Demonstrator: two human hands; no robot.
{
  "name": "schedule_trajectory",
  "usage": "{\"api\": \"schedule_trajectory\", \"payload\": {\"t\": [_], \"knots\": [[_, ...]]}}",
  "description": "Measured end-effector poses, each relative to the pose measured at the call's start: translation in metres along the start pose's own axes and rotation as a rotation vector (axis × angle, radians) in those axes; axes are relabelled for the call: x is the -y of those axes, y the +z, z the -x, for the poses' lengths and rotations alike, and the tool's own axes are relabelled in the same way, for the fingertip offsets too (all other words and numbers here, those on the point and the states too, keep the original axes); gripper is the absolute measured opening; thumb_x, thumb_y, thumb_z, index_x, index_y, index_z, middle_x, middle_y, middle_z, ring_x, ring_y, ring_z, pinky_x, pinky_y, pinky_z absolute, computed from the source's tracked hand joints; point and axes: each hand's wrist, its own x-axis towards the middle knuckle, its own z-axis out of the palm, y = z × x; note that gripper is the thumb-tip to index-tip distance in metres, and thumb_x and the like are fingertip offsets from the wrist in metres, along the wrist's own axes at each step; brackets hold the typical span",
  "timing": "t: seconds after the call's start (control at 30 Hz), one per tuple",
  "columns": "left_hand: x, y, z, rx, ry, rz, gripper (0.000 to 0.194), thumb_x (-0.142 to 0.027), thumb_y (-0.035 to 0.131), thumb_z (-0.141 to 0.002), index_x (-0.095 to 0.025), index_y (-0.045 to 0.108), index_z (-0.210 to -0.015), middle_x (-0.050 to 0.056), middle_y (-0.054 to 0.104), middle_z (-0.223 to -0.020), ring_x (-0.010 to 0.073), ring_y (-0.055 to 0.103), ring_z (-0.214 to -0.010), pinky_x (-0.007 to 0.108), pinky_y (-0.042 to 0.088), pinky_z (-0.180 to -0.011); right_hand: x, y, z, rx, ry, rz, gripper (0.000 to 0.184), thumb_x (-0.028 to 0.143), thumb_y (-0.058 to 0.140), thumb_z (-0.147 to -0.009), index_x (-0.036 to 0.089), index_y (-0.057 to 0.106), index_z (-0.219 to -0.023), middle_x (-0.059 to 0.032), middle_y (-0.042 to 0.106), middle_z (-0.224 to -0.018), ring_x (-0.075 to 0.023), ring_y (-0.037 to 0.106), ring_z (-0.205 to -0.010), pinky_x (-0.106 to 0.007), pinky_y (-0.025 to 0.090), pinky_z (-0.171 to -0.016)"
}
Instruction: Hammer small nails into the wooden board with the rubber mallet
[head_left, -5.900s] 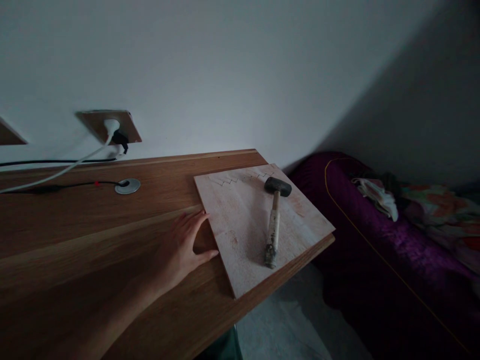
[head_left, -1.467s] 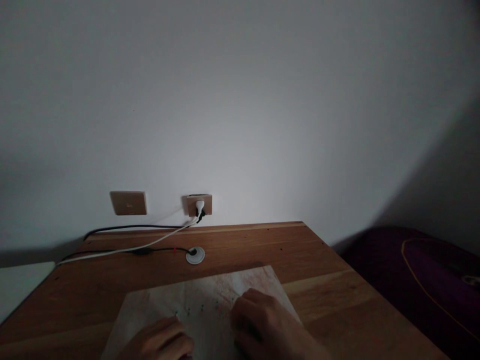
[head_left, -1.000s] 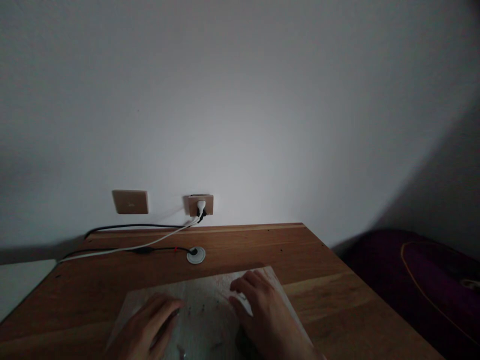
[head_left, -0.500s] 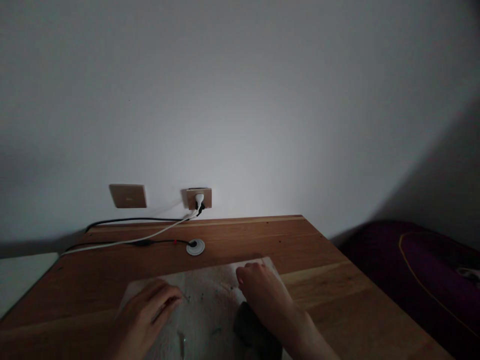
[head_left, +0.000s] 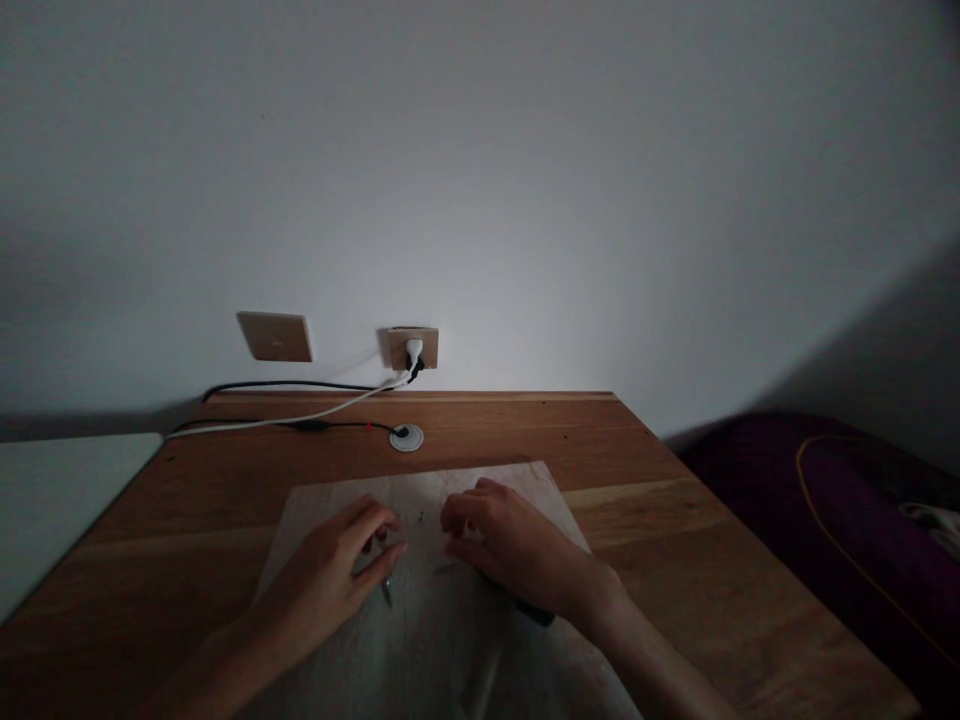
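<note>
Unfinished, I'd judge: on the board (head_left: pixel 427 640) one tiny piece (head_left: pixel 421 517) sits between left hand (head_left: pixel 337 562) and right hand (head_left: pixel 510 540), grips unreadable from here.

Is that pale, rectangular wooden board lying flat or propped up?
Flat: the board lies with its visible edges along the brown wooden tabletop, no gap showing.

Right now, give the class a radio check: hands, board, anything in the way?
Left hand and right hand over the board, fingers curled, grip unclear. Board on wooden desk. Possible obstacle: dark mallet head, partly hidden by right hand.
</note>
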Motion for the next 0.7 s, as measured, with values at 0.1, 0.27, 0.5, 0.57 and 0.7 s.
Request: {"api": "schedule_trajectory", "payload": {"t": [0.1,0.27,0.5,0.57,0.7], "knots": [[0.0,-0.001,-0.009,-0.042,-0.022,0.011,0.016,-0.023,0.063,-0.096,-0.023,0.069,-0.111,0.004,0.074,-0.101,0.0183,0.072,-0.079,0.031,0.06,-0.077,-0.001,0.003,-0.004,-0.046,0.073,0.072,0.01,0.019,0.073,-0.101,0.018,0.079,-0.109,-0.006,0.082,-0.108,-0.0194,0.075,-0.105,-0.026,0.052,-0.093],[0.005,0.006,-0.018,0.0,-0.006,0.061,0.02,-0.017,0.057,-0.098,-0.023,0.074,-0.107,0.005,0.079,-0.103,0.0216,0.076,-0.095,0.034,0.061,-0.086,-0.004,0.0,-0.011,-0.015,0.193,0.235,0.013,0.023,0.073,-0.103,0.014,0.078,-0.111,-0.0107,0.082,-0.111,-0.0257,0.076,-0.109,-0.039,0.057,-0.098],[0.011,0.011,-0.018,-0.064,0.097,-0.014,0.017,-0.009,0.065,-0.096,-0.02,0.076,-0.097,0.003,0.077,-0.089,0.019,0.074,-0.084,0.029,0.056,-0.078,0.0,0.009,-0.026,0.087,0.225,0.342,0.017,0.032,0.071,-0.105,0.016,0.075,-0.11,-0.0046,0.079,-0.106,-0.0203,0.077,-0.093,-0.04,0.065,-0.085],[0.01,0.011,-0.021,-0.103,0.104,-0.037,0.013,-0.008,0.07,-0.094,-0.02,0.074,-0.089,0.001,0.075,-0.085,0.0179,0.072,-0.081,0.027,0.054,-0.075,-0.001,0.012,-0.028,0.074,0.185,0.319,0.016,0.029,0.071,-0.105,0.016,0.074,-0.115,-0.0051,0.078,-0.111,-0.0214,0.077,-0.097,-0.042,0.065,-0.089],[-0.001,0.005,-0.025,-0.197,0.085,-0.021,0.015,-0.011,0.077,-0.092,-0.018,0.068,-0.083,0.0,0.07,-0.082,0.0155,0.067,-0.075,0.025,0.05,-0.071,-0.001,0.013,-0.025,0.041,0.114,0.236,0.016,0.01,0.067,-0.103,0.015,0.072,-0.117,-0.0049,0.078,-0.11,-0.0218,0.076,-0.101,-0.042,0.062,-0.093]]}}
